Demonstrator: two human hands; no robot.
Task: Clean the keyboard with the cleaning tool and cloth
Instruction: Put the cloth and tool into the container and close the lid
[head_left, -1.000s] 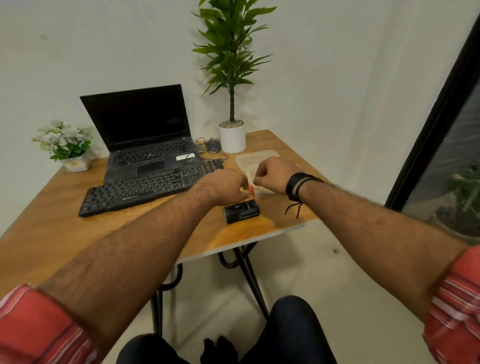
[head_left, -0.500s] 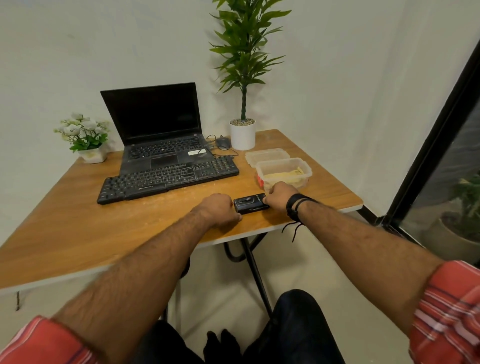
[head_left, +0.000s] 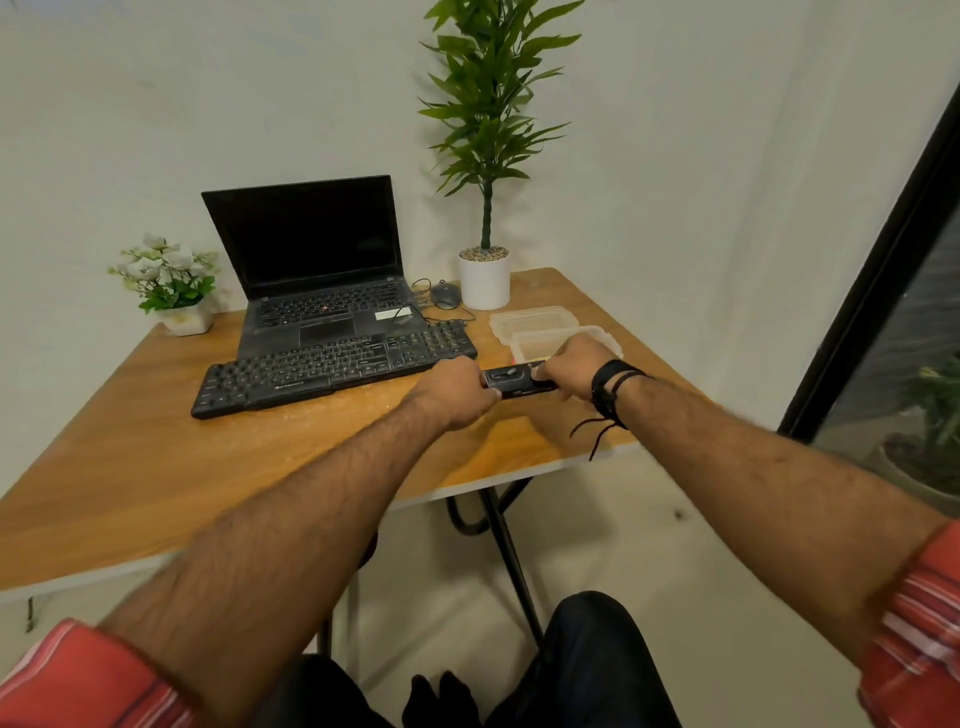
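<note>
The left hand (head_left: 457, 392) and right hand (head_left: 574, 364) each grip one end of the black cleaning tool (head_left: 517, 381), fingers curled closed around it, above the wooden table (head_left: 156, 467). The black keyboard (head_left: 332, 369) lies just left of the hands, in front of the laptop (head_left: 317, 280). A clear plastic container (head_left: 540, 343) sits directly behind the right hand.
</note>
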